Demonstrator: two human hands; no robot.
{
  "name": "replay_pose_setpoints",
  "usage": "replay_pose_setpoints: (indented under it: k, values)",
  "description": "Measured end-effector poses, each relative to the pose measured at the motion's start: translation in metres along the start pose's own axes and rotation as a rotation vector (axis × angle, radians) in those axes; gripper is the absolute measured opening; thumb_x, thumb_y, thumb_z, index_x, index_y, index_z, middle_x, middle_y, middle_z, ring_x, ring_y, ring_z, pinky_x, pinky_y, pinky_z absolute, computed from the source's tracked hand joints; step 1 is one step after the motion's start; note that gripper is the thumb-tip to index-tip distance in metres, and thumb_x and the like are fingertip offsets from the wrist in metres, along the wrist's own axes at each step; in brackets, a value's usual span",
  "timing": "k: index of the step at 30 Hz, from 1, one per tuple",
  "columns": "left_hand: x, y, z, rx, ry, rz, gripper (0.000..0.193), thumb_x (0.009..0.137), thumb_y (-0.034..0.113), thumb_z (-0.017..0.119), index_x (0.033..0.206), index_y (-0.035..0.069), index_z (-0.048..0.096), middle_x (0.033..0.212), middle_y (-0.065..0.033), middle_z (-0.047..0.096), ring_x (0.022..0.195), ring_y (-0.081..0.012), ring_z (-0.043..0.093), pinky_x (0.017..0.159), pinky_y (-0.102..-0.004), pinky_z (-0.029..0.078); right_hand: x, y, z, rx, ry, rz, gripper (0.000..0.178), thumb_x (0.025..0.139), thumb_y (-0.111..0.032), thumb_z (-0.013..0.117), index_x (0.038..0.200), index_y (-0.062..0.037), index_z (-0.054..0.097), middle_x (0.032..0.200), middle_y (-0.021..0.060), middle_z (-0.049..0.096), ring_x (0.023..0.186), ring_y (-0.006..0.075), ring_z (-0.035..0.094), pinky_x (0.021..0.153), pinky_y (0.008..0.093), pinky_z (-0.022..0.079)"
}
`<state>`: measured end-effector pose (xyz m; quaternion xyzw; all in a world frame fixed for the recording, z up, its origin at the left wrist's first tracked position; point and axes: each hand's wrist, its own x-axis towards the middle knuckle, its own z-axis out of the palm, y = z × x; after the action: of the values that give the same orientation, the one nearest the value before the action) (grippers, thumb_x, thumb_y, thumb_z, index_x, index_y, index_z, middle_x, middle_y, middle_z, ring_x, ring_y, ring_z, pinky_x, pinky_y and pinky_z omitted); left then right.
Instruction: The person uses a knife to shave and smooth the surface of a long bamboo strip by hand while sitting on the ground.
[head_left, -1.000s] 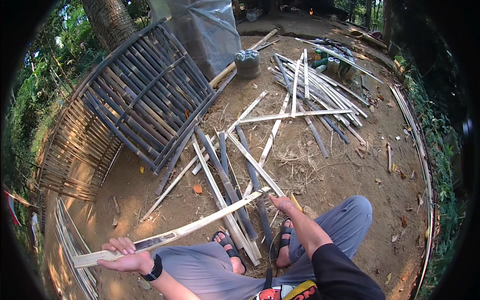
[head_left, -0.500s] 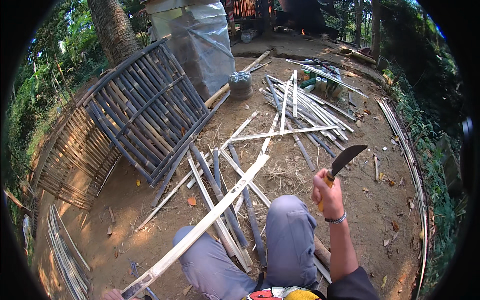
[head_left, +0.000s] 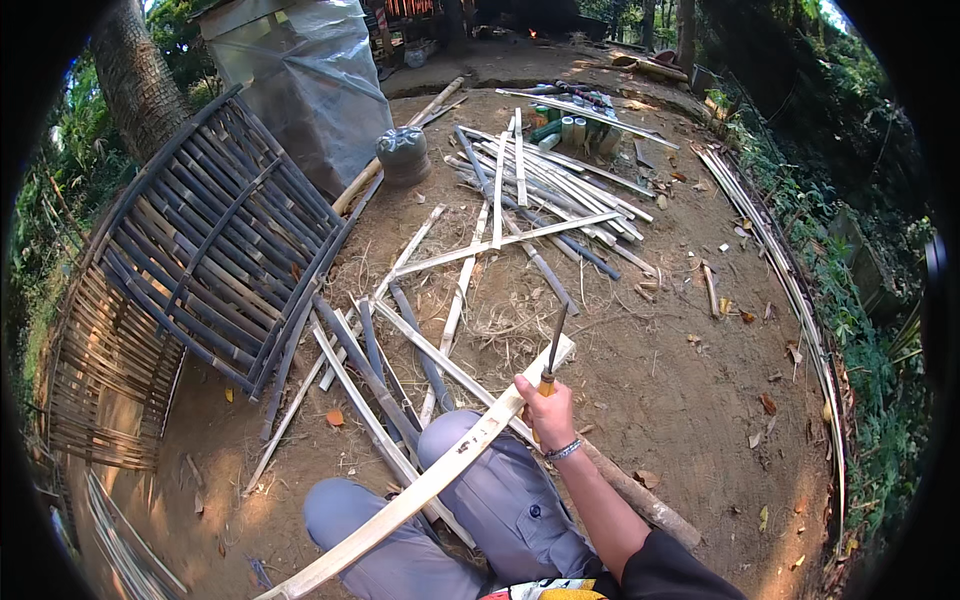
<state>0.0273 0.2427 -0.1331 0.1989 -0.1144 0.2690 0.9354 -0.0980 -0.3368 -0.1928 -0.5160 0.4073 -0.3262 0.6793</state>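
My right hand [head_left: 549, 412] is wrapped around the wooden handle of a knife [head_left: 558, 335]. Its dark blade points up, beside the far end of a pale split bamboo strip [head_left: 430, 483]. The strip slants across my knees, from the lower left edge up to the knife. Whether the blade touches the strip, I cannot tell. My left hand is out of the picture, and the strip's near end runs off the lower edge.
Dark bamboo poles and pale strips [head_left: 455, 315] lie crossed before my knees, with a larger pile [head_left: 565, 190] beyond. At the left leans a bamboo slat panel [head_left: 225, 235]. A round pole [head_left: 640, 495] lies by my right leg; long thin strips [head_left: 775, 270] line the right side.
The knife has come down and left from its raised position to the strip's far end. My view has shifted right, and my left hand has dropped out of it.
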Motion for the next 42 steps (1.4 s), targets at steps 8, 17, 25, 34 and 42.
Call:
replay_pose_setpoints:
  k: [8,17,25,34,42]
  values:
    - [-0.030,-0.047,0.017,0.636,-0.021,0.368,0.032,0.090,0.034,0.054,0.094,0.002,0.054,0.084,-0.0124,0.056,0.071,-0.0215,0.057,0.066,-0.0344,0.046,0.000,0.014,-0.010,0.001,0.092,-0.156,0.023,0.084,-0.019,0.073,0.080,0.0019,0.064,0.067,0.0010,0.063,0.059,0.0053,0.053,0.052,0.0246,0.043]
    - [-0.209,-0.201,0.223,1.819,-1.368,0.125,0.080,0.084,0.059,0.054,0.138,0.002,0.040,0.133,-0.0216,0.043,0.125,-0.0362,0.041,0.104,-0.0525,0.030,-0.008,0.013,0.001,-0.063,0.147,-0.155,0.030,0.083,-0.026,0.074,0.077,0.0008,0.061,0.065,0.0004,0.060,0.059,0.0062,0.050,0.053,0.0257,0.043]
    - [-0.218,-0.280,0.188,1.727,-1.708,0.040,0.056,0.088,0.051,0.056,0.137,0.026,0.050,0.079,-0.0085,0.045,0.062,-0.0275,0.055,0.059,-0.0410,0.050,-0.017,-0.020,-0.034,-0.454,0.046,-0.184,0.041,0.086,-0.040,0.069,0.085,-0.0011,0.055,0.067,0.0044,0.055,0.061,0.0120,0.052,0.054,0.0320,0.043]
    - [-0.216,-0.273,0.189,1.788,-1.749,-0.126,0.055,0.089,0.050,0.056,0.135,0.021,0.052,0.065,-0.0085,0.053,0.060,-0.0267,0.061,0.055,-0.0389,0.049,-0.051,-0.016,-0.080,-0.990,-0.166,-0.419,0.036,0.093,-0.038,0.056,0.089,-0.0031,0.047,0.072,0.0197,0.059,0.069,0.0418,0.060,0.057,0.0483,0.046]
    - [-0.209,-0.277,0.187,1.758,-1.766,-0.216,0.059,0.086,0.054,0.057,0.137,0.024,0.050,0.059,-0.0088,0.053,0.053,-0.0292,0.059,0.050,-0.0423,0.047,-0.028,-0.017,-0.068,-0.991,-0.070,-0.320,0.036,0.096,-0.040,0.049,0.086,-0.0050,0.047,0.063,0.0230,0.058,0.067,0.0461,0.059,0.055,0.0520,0.045]
